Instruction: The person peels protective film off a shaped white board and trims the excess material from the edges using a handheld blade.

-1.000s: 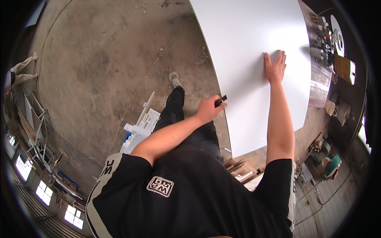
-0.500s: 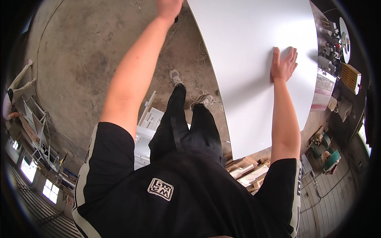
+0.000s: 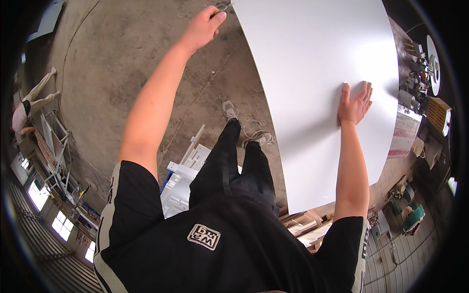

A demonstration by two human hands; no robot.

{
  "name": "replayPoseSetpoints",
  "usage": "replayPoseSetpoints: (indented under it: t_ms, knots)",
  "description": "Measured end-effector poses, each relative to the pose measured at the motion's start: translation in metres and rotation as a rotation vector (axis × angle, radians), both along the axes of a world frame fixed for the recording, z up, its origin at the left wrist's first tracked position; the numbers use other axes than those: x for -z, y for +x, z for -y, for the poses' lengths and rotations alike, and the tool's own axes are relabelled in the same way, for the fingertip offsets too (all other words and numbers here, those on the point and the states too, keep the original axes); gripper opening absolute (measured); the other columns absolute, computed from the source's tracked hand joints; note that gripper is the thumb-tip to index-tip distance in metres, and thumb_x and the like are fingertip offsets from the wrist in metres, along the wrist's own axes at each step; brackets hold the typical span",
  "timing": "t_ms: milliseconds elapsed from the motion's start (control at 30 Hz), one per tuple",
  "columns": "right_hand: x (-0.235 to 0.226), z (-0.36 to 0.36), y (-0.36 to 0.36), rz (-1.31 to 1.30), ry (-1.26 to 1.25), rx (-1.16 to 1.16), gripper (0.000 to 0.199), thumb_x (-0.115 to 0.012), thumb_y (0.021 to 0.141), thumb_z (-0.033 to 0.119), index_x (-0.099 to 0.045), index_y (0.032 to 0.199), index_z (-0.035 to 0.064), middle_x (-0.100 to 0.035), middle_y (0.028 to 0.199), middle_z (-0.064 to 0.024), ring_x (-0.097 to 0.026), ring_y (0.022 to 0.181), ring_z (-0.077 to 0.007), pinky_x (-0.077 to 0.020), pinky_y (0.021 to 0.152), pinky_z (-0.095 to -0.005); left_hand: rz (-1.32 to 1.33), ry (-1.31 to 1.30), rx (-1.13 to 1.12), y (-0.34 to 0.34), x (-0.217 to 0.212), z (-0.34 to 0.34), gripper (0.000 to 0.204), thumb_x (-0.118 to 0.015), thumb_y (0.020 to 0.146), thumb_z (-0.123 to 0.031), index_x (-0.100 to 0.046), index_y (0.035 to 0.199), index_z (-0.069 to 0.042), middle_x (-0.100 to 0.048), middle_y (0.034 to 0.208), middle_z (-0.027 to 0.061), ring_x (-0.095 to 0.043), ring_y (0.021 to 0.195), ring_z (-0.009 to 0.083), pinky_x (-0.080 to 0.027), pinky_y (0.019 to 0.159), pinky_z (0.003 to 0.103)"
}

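A large white glossy panel [image 3: 312, 156] fills the right half of the view, running from near my body to the far edge. My right hand [image 3: 355, 105] lies flat on its surface with fingers spread. My left hand [image 3: 202, 28] is closed, off the panel's far left edge. Something thin and small pokes out of its fingers toward the panel's corner, too small to make out.
White slotted pieces [image 3: 183, 185] lie by my left leg, and wooden strips [image 3: 310, 227] under the panel's near end. Loose cord [image 3: 254, 122] lies by my shoes. Another person [image 3: 22, 117] works at the far left beside metal frames. Tools and machines [image 3: 415, 61] crowd the right.
My left hand has come nearer to me and a little left, along the panel's edge. My right hand stays on the panel while the whole view has shifted slightly.
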State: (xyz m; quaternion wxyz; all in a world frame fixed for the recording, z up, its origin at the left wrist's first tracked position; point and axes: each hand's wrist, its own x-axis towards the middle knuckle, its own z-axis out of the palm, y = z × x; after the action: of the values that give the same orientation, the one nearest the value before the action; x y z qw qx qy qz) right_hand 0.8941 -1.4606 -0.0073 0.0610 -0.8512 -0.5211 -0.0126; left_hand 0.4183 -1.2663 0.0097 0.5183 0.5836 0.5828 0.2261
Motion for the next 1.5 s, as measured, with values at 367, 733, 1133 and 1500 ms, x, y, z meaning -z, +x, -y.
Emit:
replayPoseSetpoints:
  t_ms: [367, 733, 1133, 1500]
  knots:
    - [-0.001, -0.001, -0.003, -0.001, 0.030, -0.041, 0.088, -0.050, 0.100, 0.070, -0.034, 0.163, 0.0114, -0.032, 0.172, -0.0105, -0.023, 0.162, -0.0259, -0.0147, 0.133, -0.0490, -0.511, 0.405, 0.336, -0.002, 0.011, -0.067, 0.036, -0.069, 0.101, -0.038, -0.070, 0.128, -0.014, -0.080, 0.096, 0.0161, -0.074, 0.077, 0.0306, -0.056, 0.070, 0.050]
    - [0.003, -0.003, -0.002, -0.014, 0.050, -0.033, 0.093, -0.050, 0.097, 0.075, -0.035, 0.162, 0.0102, -0.033, 0.171, -0.0104, -0.023, 0.162, -0.0256, -0.0151, 0.133, -0.0500, -0.542, 0.308, 0.295, 0.055, -0.024, 0.094, 0.028, -0.066, 0.099, -0.044, -0.080, 0.094, -0.020, -0.077, 0.092, 0.0031, -0.071, 0.083, 0.0316, -0.055, 0.069, 0.044]
    - [0.004, -0.002, 0.002, -0.032, 0.055, -0.023, 0.096, -0.048, 0.095, 0.078, -0.036, 0.162, 0.0100, -0.033, 0.171, -0.0095, -0.022, 0.162, -0.0237, -0.0149, 0.133, -0.0488, -0.456, 0.281, 0.175, 0.076, -0.015, 0.144, 0.025, -0.065, 0.099, -0.041, -0.080, 0.093, -0.021, -0.074, 0.081, 0.0042, -0.071, 0.073, 0.0293, -0.053, 0.063, 0.044]
    - [0.007, -0.004, 0.003, -0.012, 0.040, -0.006, 0.094, -0.049, 0.096, 0.076, -0.036, 0.162, 0.0112, -0.033, 0.172, -0.0072, -0.022, 0.162, -0.0226, -0.0153, 0.133, -0.0483, -0.256, 0.054, 0.565, 0.126, -0.022, 0.321, 0.027, -0.067, 0.099, -0.040, -0.079, 0.098, -0.016, -0.076, 0.092, 0.0079, -0.074, 0.085, 0.0327, -0.058, 0.071, 0.045]
